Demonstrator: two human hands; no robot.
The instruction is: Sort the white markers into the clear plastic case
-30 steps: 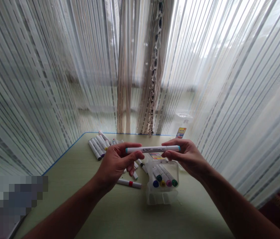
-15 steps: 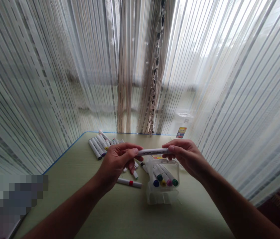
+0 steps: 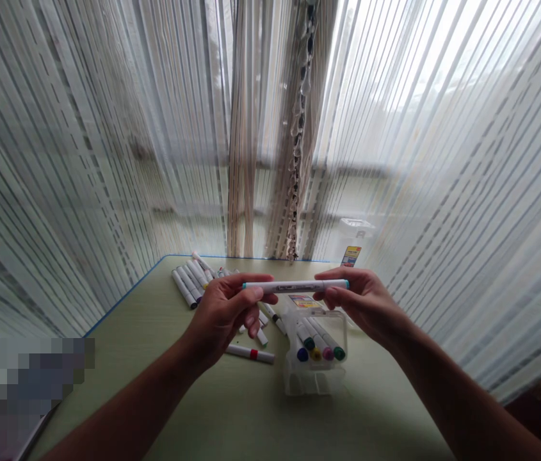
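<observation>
I hold a white marker with teal caps (image 3: 295, 286) level above the table, one end pinched in my left hand (image 3: 225, 314), the other in my right hand (image 3: 363, 304). Below it stands a clear plastic case (image 3: 315, 378) holding several markers with blue, yellow, pink and green caps (image 3: 319, 352). A marker with a red band (image 3: 251, 353) lies under my left hand. More white markers (image 3: 191, 282) lie in a loose group at the far left of the pale green table (image 3: 232, 410).
Sheer striped curtains (image 3: 107, 160) hang close on the left, back and right sides of the table. A small colourful card (image 3: 349, 256) stands at the back right. A blue edge (image 3: 121, 298) marks the table's left side.
The hands slid inward over the marker's caps half a second ago, then moved back; both teal ends show again. The marker stays level at about the same height.
</observation>
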